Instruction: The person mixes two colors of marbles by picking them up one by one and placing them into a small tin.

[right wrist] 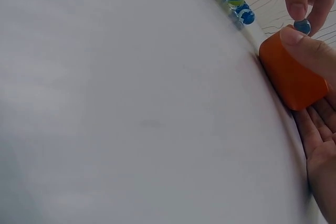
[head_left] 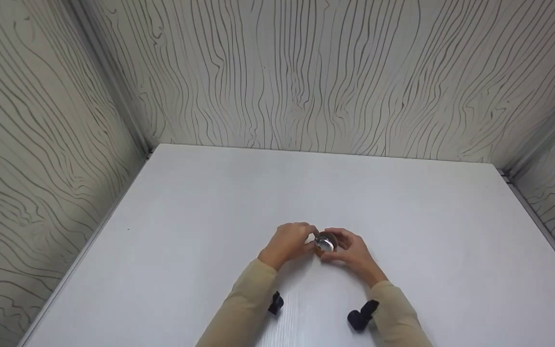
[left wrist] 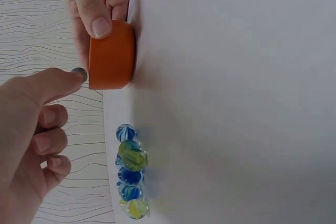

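A small orange cup [head_left: 319, 250] with a shiny silver inside stands on the white table. My right hand [head_left: 354, 253] holds it from the right, thumb against the orange wall [left wrist: 111, 59] in the left wrist view. Between thumb and finger, my left hand [head_left: 288, 245] pinches a bluish glass marble [right wrist: 302, 26] right at the cup's rim. Several blue and yellow-green marbles [left wrist: 131, 156] lie in a cluster on the table near the left hand; in the head view they are hidden. How much lies inside the cup cannot be made out.
The white table [head_left: 200, 193] meets wood-patterned panels [head_left: 277, 77] at the back and sides. A black wrist-worn device [head_left: 363, 315] sits by the right sleeve, and another [head_left: 276, 303] by the left sleeve.
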Available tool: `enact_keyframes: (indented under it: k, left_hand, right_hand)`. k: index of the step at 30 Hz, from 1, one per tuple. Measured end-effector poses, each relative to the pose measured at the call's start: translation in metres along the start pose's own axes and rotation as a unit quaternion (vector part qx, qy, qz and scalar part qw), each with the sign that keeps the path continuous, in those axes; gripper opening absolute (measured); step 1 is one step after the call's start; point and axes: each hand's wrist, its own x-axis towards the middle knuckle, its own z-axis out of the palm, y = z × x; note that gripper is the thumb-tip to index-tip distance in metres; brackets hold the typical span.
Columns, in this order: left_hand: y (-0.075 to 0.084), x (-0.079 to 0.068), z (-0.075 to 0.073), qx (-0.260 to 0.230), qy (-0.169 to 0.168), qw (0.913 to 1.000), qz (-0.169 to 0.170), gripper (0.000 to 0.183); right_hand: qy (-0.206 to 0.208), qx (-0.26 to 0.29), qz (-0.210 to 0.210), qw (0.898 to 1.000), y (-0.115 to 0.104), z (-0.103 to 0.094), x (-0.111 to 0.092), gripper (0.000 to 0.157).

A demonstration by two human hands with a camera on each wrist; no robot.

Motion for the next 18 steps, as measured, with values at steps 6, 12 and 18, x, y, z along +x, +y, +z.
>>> enact_keyframes:
  k: [6,12,18]
  left_hand:
    - [0.0012,0.0007,0.0038,0.003,-0.005,0.9999,-0.011,0.017]
    - [-0.0002,-0.001,0.0048,-0.001,-0.003,1.0,-0.005,0.018]
    - [-0.0039,-0.0047,0.0038,-0.013,-0.003,0.9999,0.007,0.018]
  right_hand:
    - [0.005,-0.012,-0.005,1.0,0.0004,0.0003,0.0001,0.064]
    - [0.004,-0.022,-0.005,1.0,0.0021,0.0016,0.0012,0.063]
    - [0.013,-0.021,0.006,1.0,0.0029,0.0021,0.0007,0.064]
